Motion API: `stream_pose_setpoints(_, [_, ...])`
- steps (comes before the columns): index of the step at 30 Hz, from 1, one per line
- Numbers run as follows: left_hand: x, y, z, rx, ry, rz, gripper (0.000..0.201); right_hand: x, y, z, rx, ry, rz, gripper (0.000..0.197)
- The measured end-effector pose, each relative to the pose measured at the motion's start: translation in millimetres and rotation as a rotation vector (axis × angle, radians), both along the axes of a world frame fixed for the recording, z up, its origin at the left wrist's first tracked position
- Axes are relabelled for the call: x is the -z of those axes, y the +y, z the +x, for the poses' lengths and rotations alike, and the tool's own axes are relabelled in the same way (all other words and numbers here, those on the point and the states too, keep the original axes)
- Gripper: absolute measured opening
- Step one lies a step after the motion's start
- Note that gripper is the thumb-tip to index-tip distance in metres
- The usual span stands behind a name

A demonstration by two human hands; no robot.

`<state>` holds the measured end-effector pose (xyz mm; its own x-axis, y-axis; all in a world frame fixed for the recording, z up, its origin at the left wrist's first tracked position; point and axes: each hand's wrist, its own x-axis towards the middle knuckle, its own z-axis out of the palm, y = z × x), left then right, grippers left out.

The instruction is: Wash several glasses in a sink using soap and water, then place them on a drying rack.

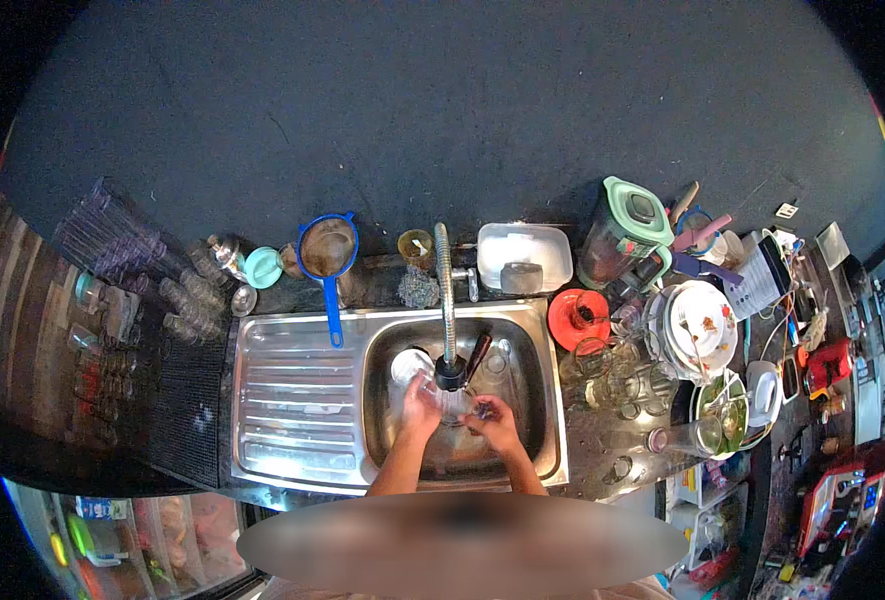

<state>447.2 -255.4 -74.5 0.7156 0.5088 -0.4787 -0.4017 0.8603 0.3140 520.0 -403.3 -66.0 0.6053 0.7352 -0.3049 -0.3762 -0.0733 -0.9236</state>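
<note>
A dark, plain wall (442,120) rises behind a dark tabletop (584,458) that carries a steel sink (297,425) with a ribbed draining board on its left. Slatted wood flooring (22,310) shows at far left, and a lit cabinet (147,550) with packages stands below.

Both hands are over the basin, under the head of a coiled faucet (444,290). The right hand (493,421) has its fingers closed on a small dark item (483,410), just beside the water. The left hand (421,406) is apart from it, fingers partly curled; whether it grips anything, I cannot tell.

Behind the sink, a white tub (496,262) contains a grey object (521,277). A blender jug (602,255) with a pale green lid has dark residue inside. A red saucer (563,335) bears a dark cup (588,311). The top plate (700,296) of a stack holds food scraps and a fork; near it, a bowl (741,400) has green matter inside.

Clear glasses (612,373) overlap too much to count. The left-hand glassware (187,300) is smeared, and a blurred oval (462,548) covers the lower edge.
</note>
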Motion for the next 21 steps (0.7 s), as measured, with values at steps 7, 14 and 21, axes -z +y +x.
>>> stream_pose_setpoints(7, [-58.6,13.0,-16.5,-0.233,0.011,0.053,0.037,-25.6,73.4,-27.3,0.284,0.58,-0.036,0.03])
stream_pose_setpoints(14, [19.0,4.4,-10.3,-0.243,0.258,0.354,0.027,29.0,69.5,-31.9,0.51,-0.039,0.059,0.015])
stream_pose_setpoints(21, [-58.0,-66.7,10.5,0.176,0.425,0.741,0.047,24.2,1.3,20.7,0.465,0.472,-0.186,0.024])
